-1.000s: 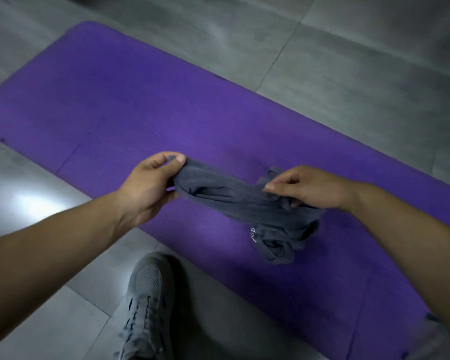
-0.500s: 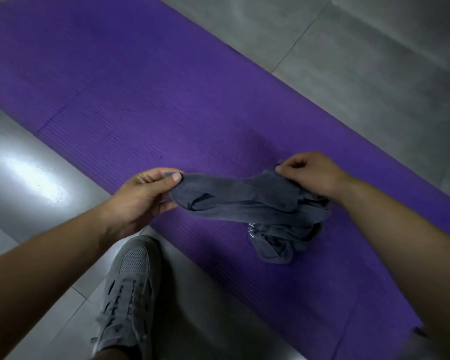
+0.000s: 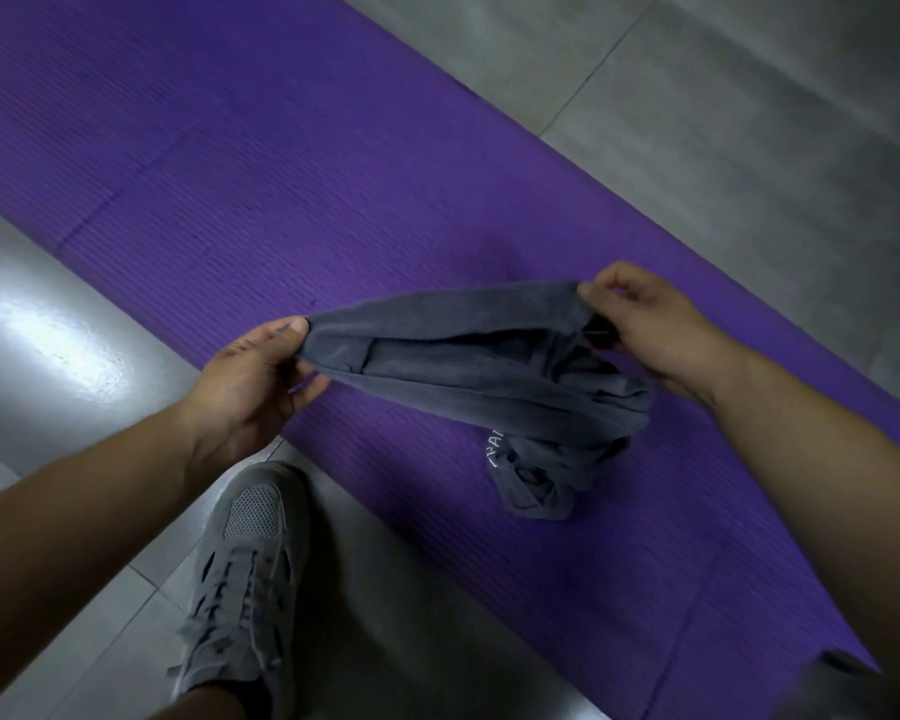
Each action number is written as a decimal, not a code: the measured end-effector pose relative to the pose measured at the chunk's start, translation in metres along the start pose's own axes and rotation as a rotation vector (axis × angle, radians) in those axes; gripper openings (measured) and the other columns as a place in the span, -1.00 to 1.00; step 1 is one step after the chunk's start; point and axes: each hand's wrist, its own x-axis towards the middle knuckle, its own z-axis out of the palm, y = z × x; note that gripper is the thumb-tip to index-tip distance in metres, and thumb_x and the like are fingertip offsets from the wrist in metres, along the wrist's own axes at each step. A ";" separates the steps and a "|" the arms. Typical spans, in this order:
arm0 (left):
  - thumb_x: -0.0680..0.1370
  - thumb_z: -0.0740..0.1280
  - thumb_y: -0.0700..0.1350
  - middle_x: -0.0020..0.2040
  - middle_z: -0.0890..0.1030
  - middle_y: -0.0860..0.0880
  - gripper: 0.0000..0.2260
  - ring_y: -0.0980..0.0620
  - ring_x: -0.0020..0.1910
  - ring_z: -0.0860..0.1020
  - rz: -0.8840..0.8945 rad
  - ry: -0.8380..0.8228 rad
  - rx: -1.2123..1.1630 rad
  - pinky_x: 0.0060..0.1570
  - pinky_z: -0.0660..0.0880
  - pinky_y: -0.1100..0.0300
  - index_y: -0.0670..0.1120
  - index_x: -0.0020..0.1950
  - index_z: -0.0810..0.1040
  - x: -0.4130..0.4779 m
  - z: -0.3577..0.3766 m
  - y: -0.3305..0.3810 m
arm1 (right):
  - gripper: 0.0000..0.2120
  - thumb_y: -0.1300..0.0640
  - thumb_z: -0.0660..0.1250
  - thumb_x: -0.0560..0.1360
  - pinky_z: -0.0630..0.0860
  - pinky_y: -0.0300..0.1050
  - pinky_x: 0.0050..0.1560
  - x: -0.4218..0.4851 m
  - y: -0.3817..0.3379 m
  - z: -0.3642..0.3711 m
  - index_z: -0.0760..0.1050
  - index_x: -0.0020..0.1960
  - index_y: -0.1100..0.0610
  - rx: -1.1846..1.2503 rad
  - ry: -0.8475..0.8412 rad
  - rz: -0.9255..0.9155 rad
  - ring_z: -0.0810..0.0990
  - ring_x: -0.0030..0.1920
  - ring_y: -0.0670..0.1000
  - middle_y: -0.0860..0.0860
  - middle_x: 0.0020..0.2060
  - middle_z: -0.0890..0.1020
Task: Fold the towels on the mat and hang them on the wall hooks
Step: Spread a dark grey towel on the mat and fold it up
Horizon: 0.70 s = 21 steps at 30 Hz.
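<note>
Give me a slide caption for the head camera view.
Left hand and right hand pinch a bunched grey towel over a purple mat.

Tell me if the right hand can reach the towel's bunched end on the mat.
Probably yes: the bunched end lies just below the right hand with nothing between, but that hand pinches the towel and must let go first.
</note>
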 end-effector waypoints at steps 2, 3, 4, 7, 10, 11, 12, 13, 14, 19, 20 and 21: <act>0.64 0.29 -0.11 -0.11 0.63 0.00 -0.88 0.09 -0.14 0.58 0.014 0.041 -0.015 -0.13 0.65 0.17 0.01 -0.07 0.57 0.002 0.001 0.001 | -0.77 0.11 0.32 0.61 0.45 -0.08 -0.30 -0.003 -0.009 -0.002 0.38 -0.20 0.05 0.073 0.115 -0.108 0.46 -0.37 -0.04 0.02 -0.36 0.50; 0.64 0.29 -0.11 -0.12 0.63 0.00 -0.88 0.09 -0.16 0.58 0.021 0.055 -0.014 -0.12 0.66 0.16 0.01 -0.07 0.57 0.003 0.002 0.001 | -0.77 0.08 0.34 0.60 0.40 -0.09 -0.33 -0.005 -0.011 -0.005 0.37 -0.19 0.05 -0.008 0.176 -0.206 0.41 -0.37 -0.04 0.01 -0.37 0.46; 0.64 0.29 -0.11 -0.13 0.63 0.01 -0.88 0.09 -0.16 0.58 0.027 0.062 -0.009 -0.11 0.66 0.15 0.01 -0.07 0.57 0.005 0.004 0.001 | -0.78 0.04 0.37 0.57 0.36 -0.09 -0.35 -0.006 -0.014 -0.010 0.38 -0.17 0.06 -0.116 0.228 -0.300 0.37 -0.36 -0.04 0.00 -0.37 0.43; 0.65 0.29 -0.11 -0.22 0.66 0.04 -0.86 0.11 -0.22 0.61 0.029 0.082 0.002 -0.17 0.66 0.16 0.01 -0.09 0.57 0.008 0.009 0.001 | -0.70 -0.09 0.45 0.48 0.43 -0.12 -0.34 -0.007 -0.016 -0.019 0.48 -0.06 0.13 -0.253 0.298 -0.374 0.42 -0.33 -0.08 0.02 -0.30 0.49; 0.65 0.28 -0.12 -0.20 0.67 0.01 -0.85 0.07 -0.18 0.63 0.022 0.102 0.004 -0.17 0.67 0.13 0.01 -0.10 0.57 0.010 0.010 -0.001 | -0.63 -0.18 0.50 0.41 0.45 -0.13 -0.33 -0.011 -0.009 -0.020 0.53 -0.14 0.12 -0.249 0.169 -0.151 0.51 -0.35 -0.12 -0.05 -0.34 0.57; 0.66 0.27 -0.12 -0.16 0.67 0.00 -0.85 0.05 -0.15 0.63 0.014 0.091 0.002 -0.13 0.67 0.11 0.00 -0.09 0.56 0.010 0.010 -0.003 | -0.63 -0.17 0.51 0.40 0.46 -0.15 -0.31 -0.013 -0.004 -0.020 0.53 -0.13 0.12 -0.263 0.090 -0.043 0.53 -0.35 -0.13 -0.07 -0.34 0.59; 0.66 0.26 -0.12 -0.13 0.65 -0.02 -0.85 0.04 -0.12 0.62 0.005 0.082 -0.002 -0.09 0.66 0.10 0.00 -0.08 0.56 0.010 0.010 -0.005 | -0.62 -0.17 0.50 0.40 0.50 -0.16 -0.27 -0.016 0.001 -0.020 0.53 -0.08 0.13 -0.257 -0.004 0.070 0.59 -0.31 -0.13 -0.06 -0.29 0.63; 0.67 0.25 -0.11 -0.12 0.64 -0.02 -0.85 0.04 -0.12 0.61 -0.004 0.077 -0.004 -0.07 0.64 0.09 0.00 -0.07 0.55 0.011 0.010 -0.006 | -0.58 -0.17 0.49 0.39 0.55 -0.17 -0.20 -0.019 0.005 -0.020 0.53 -0.01 0.14 -0.222 -0.102 0.177 0.65 -0.22 -0.12 -0.04 -0.21 0.67; 0.66 0.25 -0.10 -0.13 0.62 -0.02 -0.86 0.05 -0.13 0.60 -0.015 0.071 -0.006 -0.05 0.62 0.09 -0.01 -0.07 0.54 0.012 0.010 -0.008 | -0.55 -0.17 0.48 0.39 0.58 -0.16 -0.12 -0.022 0.009 -0.020 0.51 0.07 0.14 -0.171 -0.189 0.260 0.69 -0.12 -0.09 -0.01 -0.12 0.70; 0.47 0.44 -0.08 -0.21 0.63 0.03 -0.90 0.15 -0.25 0.62 -0.101 -0.017 -0.041 -0.10 0.65 0.21 -0.02 -0.11 0.54 0.016 0.010 -0.015 | -0.79 0.08 0.40 0.54 0.63 -0.15 -0.10 -0.021 0.015 -0.025 0.50 0.15 0.04 0.036 -0.182 0.321 0.70 -0.10 0.01 0.12 -0.08 0.70; 0.48 0.44 -0.12 -0.25 0.63 0.03 -0.90 0.17 -0.29 0.62 -0.111 -0.022 -0.020 -0.15 0.65 0.24 -0.03 -0.15 0.53 0.017 0.011 -0.018 | -0.85 0.15 0.39 0.55 0.65 -0.13 -0.09 -0.020 0.015 -0.025 0.50 0.10 0.05 0.088 -0.153 0.300 0.69 -0.14 0.01 0.12 -0.12 0.68; 0.51 0.42 -0.16 -0.30 0.63 0.04 -0.86 0.17 -0.33 0.61 -0.117 -0.011 0.007 -0.20 0.64 0.26 -0.04 -0.21 0.53 0.017 0.012 -0.021 | -0.89 0.19 0.38 0.55 0.66 -0.10 -0.07 -0.018 0.016 -0.023 0.50 0.05 0.06 0.130 -0.135 0.282 0.68 -0.16 0.01 0.10 -0.15 0.68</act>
